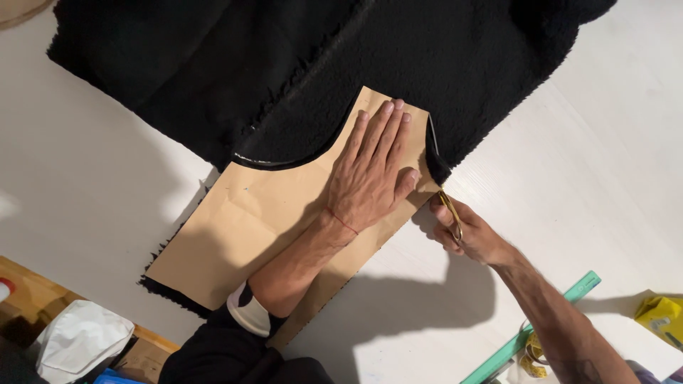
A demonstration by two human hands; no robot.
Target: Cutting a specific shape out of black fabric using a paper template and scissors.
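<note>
My left hand (370, 171) lies flat, fingers together, on a brown paper pattern piece (249, 220) that rests on black fleecy fabric (398, 64). My right hand (469, 231) grips gold-handled scissors (448, 206) at the pattern's right edge, where the blades meet the fabric's edge. The fabric spreads across the upper part of the white table (85, 178). A thin black fringe of fabric shows under the pattern's lower left edge.
A green ruler (530, 331) and a yellow tape measure (532, 352) lie by my right forearm. A yellow object (658, 316) sits at the right edge. A white cloth (78, 338) lies on a wooden surface (28, 291) at lower left.
</note>
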